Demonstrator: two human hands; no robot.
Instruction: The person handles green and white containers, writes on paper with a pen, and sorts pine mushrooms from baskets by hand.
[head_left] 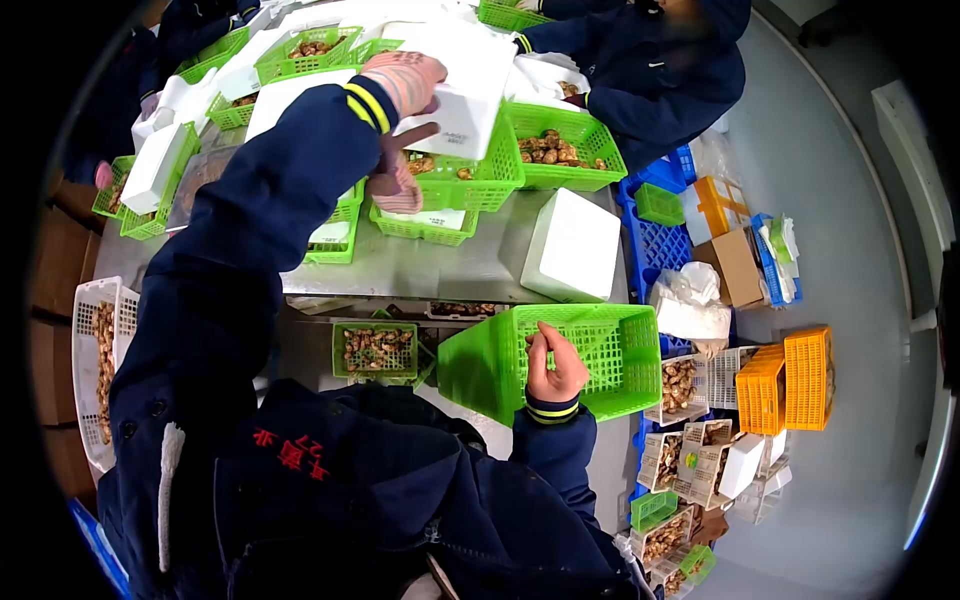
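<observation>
My left hand [405,82], in a pink striped glove, reaches forward and holds the near left edge of a white foam box [465,115]. This box sits over a green basket [490,175] with brown mushroom-like pieces inside. Just below the hand is another pink glove shape [396,188] with dark fingertips; whose it is I cannot tell. My right hand [556,368], bare, is over the open top of stacked green baskets [475,365], with fingers curled and thumb pressed close. What it grips, if anything, is hidden.
A white foam block [572,245] stands on the metal table [490,255]. A co-worker [665,75] leans over the far right side, near a filled green basket [565,150]. Filled crates [680,385] and orange crates [808,378] stand at right. Another small filled basket [375,350] sits lower.
</observation>
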